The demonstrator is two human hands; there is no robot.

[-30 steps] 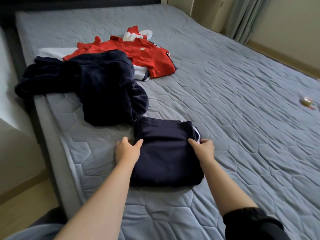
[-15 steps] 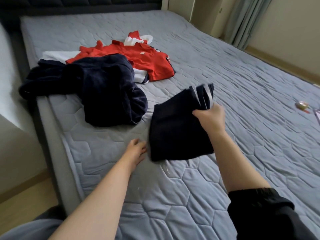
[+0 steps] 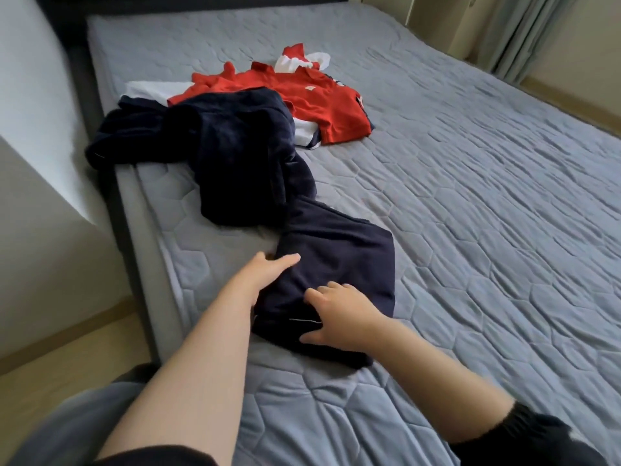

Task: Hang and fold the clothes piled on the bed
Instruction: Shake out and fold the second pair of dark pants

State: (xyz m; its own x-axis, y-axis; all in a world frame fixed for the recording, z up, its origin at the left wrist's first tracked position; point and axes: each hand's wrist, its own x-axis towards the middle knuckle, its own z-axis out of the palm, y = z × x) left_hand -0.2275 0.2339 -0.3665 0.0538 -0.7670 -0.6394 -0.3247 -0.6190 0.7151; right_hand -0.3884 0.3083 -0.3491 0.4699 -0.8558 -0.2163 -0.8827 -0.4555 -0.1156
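Note:
A folded navy garment [image 3: 339, 264] lies flat near the left edge of the grey quilted bed [image 3: 487, 230]. My left hand [image 3: 265, 274] rests flat on the garment's left edge, fingers extended. My right hand [image 3: 339, 314] presses on its near part, fingers spread, thumb by the near hem. Behind it lies a crumpled dark navy fleece garment [image 3: 235, 163], partly draped over the bed's left edge. Farther back are a red polo shirt [image 3: 312, 99] and white and navy clothing [image 3: 151, 90] under it.
The bed's padded grey side rail [image 3: 141, 223] runs along the left, with a wall and wooden floor [image 3: 50, 364] beyond. Curtains [image 3: 524, 31] and a wall stand at the far right. The dark headboard is at the top.
My right hand had lifted the folded navy garment off the bed; it now lies flat again, turned over toward the left. Both hands now press on it. My view has shifted right.

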